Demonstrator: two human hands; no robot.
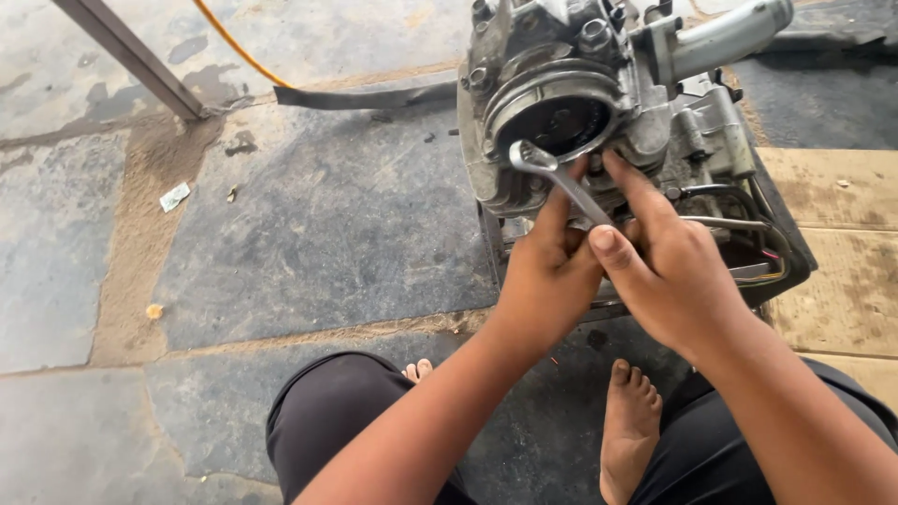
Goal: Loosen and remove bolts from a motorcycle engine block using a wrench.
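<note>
Black cloth covers the person's knees at the bottom of the view, and two bare feet [629, 421] rest between them on the grey stone-slab floor [327, 224]. Just past the feet, both hands meet at the lower front of a grimy grey cast-metal engine block [599, 93] that stands on the floor toward the far right.

The left hand [547, 271] has its fingers curled together around the lower shaft of a slim silver metal spanner [558, 180]. The right hand [669, 271] lies beside it, thumb pressing the shaft near its lower end and forefinger stretched up against the engine casing. What the remaining right fingers do is hidden. The spanner slopes up and left, its head lying at the lower rim of the round open port [559, 117] in the block's face; whether it sits on a fastener cannot be told.

As a judgement, work on the block is midway: the round port already stands uncovered, while bolts near the top edge [595, 36] remain seated and the casing is whole.

Farther off, a thin orange cable [238, 47] and a slanted grey metal bar [131, 56] cross the floor's far left corner.
</note>
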